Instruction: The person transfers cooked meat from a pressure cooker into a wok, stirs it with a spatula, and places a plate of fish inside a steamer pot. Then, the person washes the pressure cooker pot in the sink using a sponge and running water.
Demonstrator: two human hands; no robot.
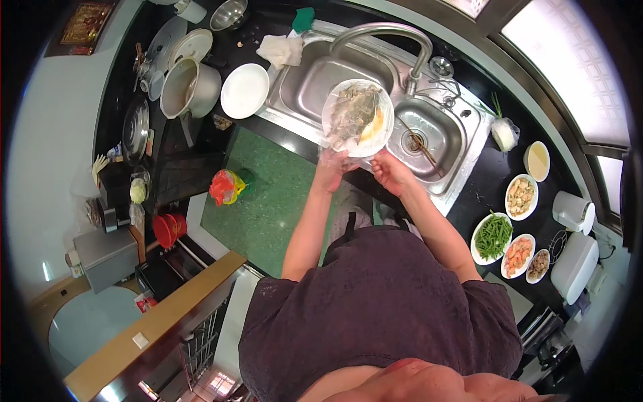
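A white plate with what looks like a whole fish and some orange-yellow liquid is over the double sink. Thin clear plastic film hangs at its near edge and seems to lie over the fish. My left hand grips the plate's near rim, partly behind the film. Close to the rim on the other side, my right hand has its fingers pinched together on the film. Chopsticks lie in the smaller basin, right of the plate.
The steel faucet arches behind the plate. An empty white plate, a cloth and a pot stand left. On the right counter are green beans, shrimp-like pink pieces and several other bowls.
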